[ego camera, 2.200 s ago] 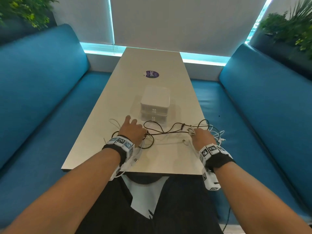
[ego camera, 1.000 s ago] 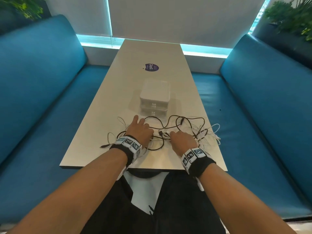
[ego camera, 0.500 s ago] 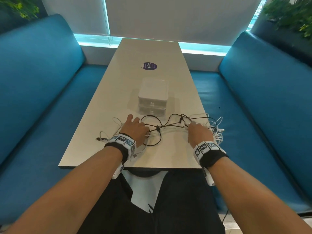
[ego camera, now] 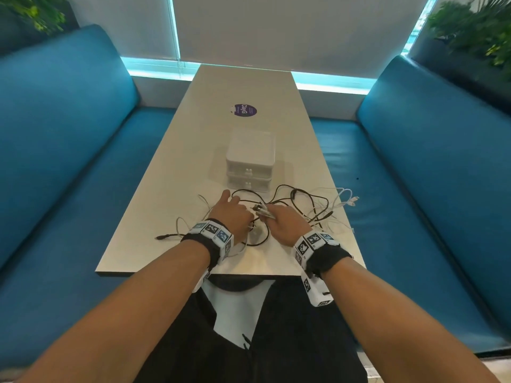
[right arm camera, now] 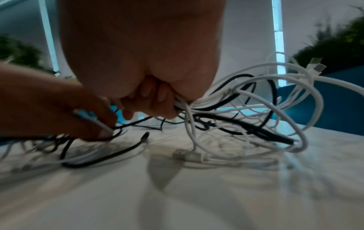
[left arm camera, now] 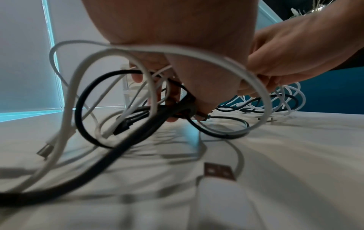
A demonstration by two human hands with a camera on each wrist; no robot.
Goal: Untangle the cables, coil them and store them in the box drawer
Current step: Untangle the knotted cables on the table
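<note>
A tangle of black and white cables (ego camera: 307,205) lies on the near end of the table, in front of the white two-drawer box (ego camera: 250,161), whose drawers are closed. My left hand (ego camera: 233,214) holds black cables (left arm camera: 183,107) down near the table top, while a white loop (left arm camera: 197,54) arches over it. Just to its right, my right hand (ego camera: 282,221) grips a bundle of white and black cables (right arm camera: 189,107) in a fist. The hands almost touch. Most loose loops (right arm camera: 275,87) spread to the right of the right hand.
The long table (ego camera: 154,217) runs away from me, with a purple sticker (ego camera: 243,110) beyond the box. Blue benches (ego camera: 69,161) flank both sides. A black plug end (ego camera: 160,237) trails left; white plug ends (ego camera: 351,200) reach the right edge.
My right hand has come back left with its cable bundle, from near the right table edge to beside the left hand. The left hand has stayed about where it was.
</note>
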